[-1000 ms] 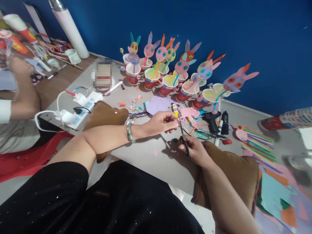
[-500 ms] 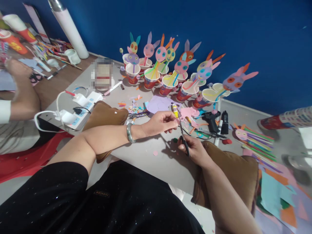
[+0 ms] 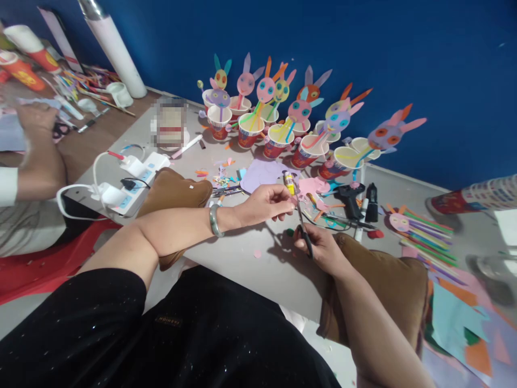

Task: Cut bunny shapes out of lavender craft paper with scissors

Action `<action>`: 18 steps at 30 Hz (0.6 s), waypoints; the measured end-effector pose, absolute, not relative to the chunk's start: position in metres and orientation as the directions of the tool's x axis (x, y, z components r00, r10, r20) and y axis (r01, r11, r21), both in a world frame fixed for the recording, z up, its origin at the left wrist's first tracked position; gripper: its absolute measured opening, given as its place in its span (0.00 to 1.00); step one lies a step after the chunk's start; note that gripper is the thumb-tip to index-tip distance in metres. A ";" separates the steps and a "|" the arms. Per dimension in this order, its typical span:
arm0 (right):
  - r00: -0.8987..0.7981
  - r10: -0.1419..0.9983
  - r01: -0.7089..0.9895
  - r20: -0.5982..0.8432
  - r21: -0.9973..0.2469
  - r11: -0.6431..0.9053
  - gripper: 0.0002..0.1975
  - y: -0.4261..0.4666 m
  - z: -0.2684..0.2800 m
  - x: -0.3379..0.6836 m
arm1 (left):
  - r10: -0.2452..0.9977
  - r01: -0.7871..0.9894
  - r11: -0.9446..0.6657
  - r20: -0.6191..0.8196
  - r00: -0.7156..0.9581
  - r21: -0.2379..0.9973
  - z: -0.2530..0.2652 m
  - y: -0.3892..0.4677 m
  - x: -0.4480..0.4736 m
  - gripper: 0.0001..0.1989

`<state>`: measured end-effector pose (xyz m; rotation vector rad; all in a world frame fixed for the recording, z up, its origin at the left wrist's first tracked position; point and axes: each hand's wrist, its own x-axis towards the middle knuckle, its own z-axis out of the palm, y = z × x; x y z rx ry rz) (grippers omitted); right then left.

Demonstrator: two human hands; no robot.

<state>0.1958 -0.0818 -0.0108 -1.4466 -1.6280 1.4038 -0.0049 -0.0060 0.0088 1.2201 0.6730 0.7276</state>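
Note:
My right hand (image 3: 321, 248) grips a pair of black-handled scissors (image 3: 307, 243), blades pointing up and away from me. Close to the blades, my left hand (image 3: 266, 203) is closed in a pinch on what looks like a small pink piece of paper (image 3: 295, 199), mostly hidden by the fingertips. Just beyond the fingers stands a yellow glue stick (image 3: 289, 183). Pink paper scraps (image 3: 315, 188) and a lilac paper sheet (image 3: 262, 173) lie behind it. A small pink paper disc (image 3: 257, 254) rests on the table nearer to me.
Paper cups with paper rabbit heads (image 3: 301, 111) line the blue wall. At right are a black glue gun (image 3: 350, 200), coloured straws (image 3: 430, 237) and paper sheets (image 3: 456, 312). Brown cushions (image 3: 383, 291) lie under my forearms. A power strip (image 3: 147, 180) and another person's arm (image 3: 42, 156) are at left.
My two hands and the scissors stay almost in place. At far left, the other person's hand has shifted slightly.

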 end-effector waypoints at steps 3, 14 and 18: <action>-0.277 0.931 0.360 -0.238 -0.924 -0.129 0.25 -0.082 -0.011 0.196 | 0.789 -0.135 0.186 -0.066 0.611 0.973 0.009 -0.006 -0.005 0.04; -0.280 0.932 0.365 -0.229 -0.924 -0.117 0.25 -0.081 -0.011 0.196 | 0.767 -0.116 0.159 -0.049 0.640 0.980 0.011 -0.006 -0.007 0.06; -0.272 0.933 0.370 -0.234 -0.921 -0.123 0.25 -0.081 -0.010 0.195 | 0.763 -0.117 0.167 -0.053 0.645 0.979 0.010 -0.006 -0.007 0.06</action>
